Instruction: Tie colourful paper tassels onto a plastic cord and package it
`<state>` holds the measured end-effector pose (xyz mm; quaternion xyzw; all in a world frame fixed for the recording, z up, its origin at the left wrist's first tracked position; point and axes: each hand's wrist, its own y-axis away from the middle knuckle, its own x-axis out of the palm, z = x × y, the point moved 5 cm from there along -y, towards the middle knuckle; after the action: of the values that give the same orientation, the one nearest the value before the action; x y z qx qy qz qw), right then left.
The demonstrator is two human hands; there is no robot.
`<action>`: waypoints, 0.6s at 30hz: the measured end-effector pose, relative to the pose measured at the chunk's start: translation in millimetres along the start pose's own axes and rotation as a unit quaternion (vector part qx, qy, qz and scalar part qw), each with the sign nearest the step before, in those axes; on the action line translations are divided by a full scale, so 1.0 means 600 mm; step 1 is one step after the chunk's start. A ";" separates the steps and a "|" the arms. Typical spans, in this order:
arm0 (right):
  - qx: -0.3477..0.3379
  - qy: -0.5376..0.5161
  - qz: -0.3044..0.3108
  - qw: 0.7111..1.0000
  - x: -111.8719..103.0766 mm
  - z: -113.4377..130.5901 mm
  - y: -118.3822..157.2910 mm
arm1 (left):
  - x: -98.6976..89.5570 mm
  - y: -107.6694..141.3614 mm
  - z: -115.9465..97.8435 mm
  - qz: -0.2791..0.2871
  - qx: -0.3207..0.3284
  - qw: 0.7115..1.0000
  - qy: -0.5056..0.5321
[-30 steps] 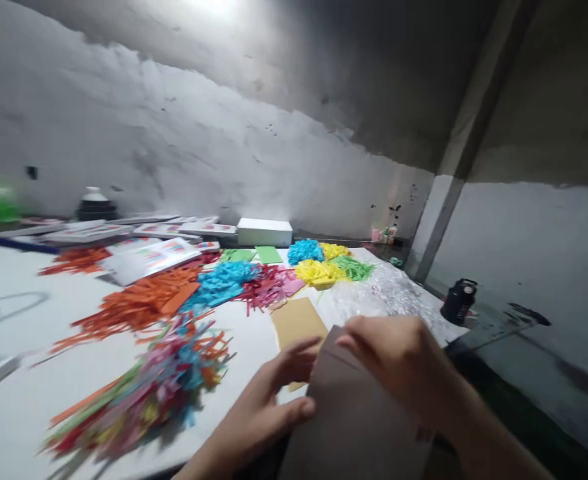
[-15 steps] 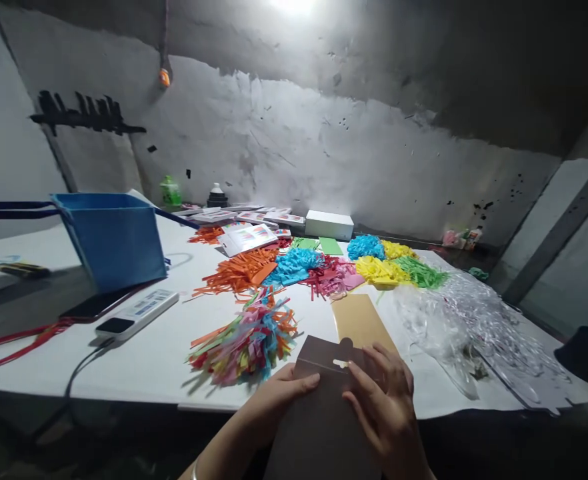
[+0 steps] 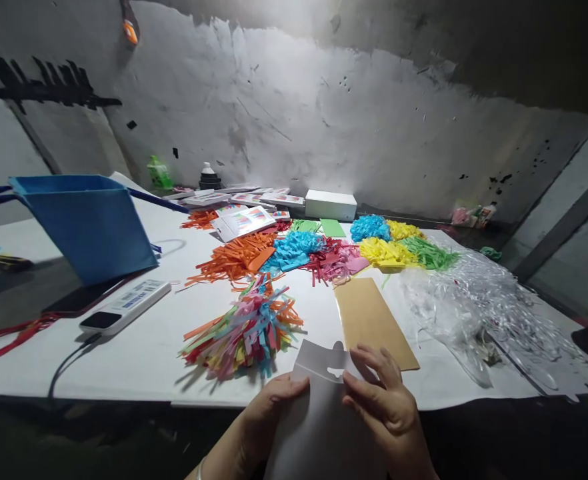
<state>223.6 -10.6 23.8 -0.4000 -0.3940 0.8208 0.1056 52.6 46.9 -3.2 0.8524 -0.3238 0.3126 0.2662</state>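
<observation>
Between my hands, at the table's front edge, is a grey-white cardboard box (image 3: pixel 324 427) with a hang hole in its top flap. My left hand (image 3: pixel 269 413) grips its left edge, thumb on the face. On the right edge, my right hand (image 3: pixel 387 400) has its thumb and fingers closed near the hang hole. The box's lower end runs out of view. Just beyond it lies a bundle of multicoloured paper strips (image 3: pixel 247 333). A flat tan cardboard piece (image 3: pixel 374 320) rests behind my right hand.
Piles of orange (image 3: pixel 234 257), blue (image 3: pixel 297 250) and yellow paper strips (image 3: pixel 387 253) spread across the white table. Clear plastic and silvery strands (image 3: pixel 504 300) cover the right side. A blue bin (image 3: pixel 87 227) and a white power bank (image 3: pixel 127 307) with a cable stand left. Printed boxes (image 3: pixel 244 222) lie behind.
The box has tilted, so its face looks lighter and its flap and hang hole show more openly. Both hands keep their hold. The camera view has shifted downward.
</observation>
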 end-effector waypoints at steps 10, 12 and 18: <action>0.058 0.005 -0.004 0.998 -0.005 -0.005 0.013 | -0.012 -0.009 0.015 -0.017 -0.008 1.000 0.015; 0.066 -0.018 -0.026 0.997 -0.006 -0.001 0.010 | -0.013 -0.011 0.018 -0.016 -0.011 1.000 0.011; -0.010 0.036 -0.132 0.991 -0.044 0.013 0.033 | -0.007 -0.024 0.025 -0.035 -0.031 0.999 -0.006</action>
<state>238.0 -41.2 27.8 -0.3747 -0.4476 0.7807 0.2231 65.9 48.2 -19.6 0.8563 -0.3053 0.2880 0.3011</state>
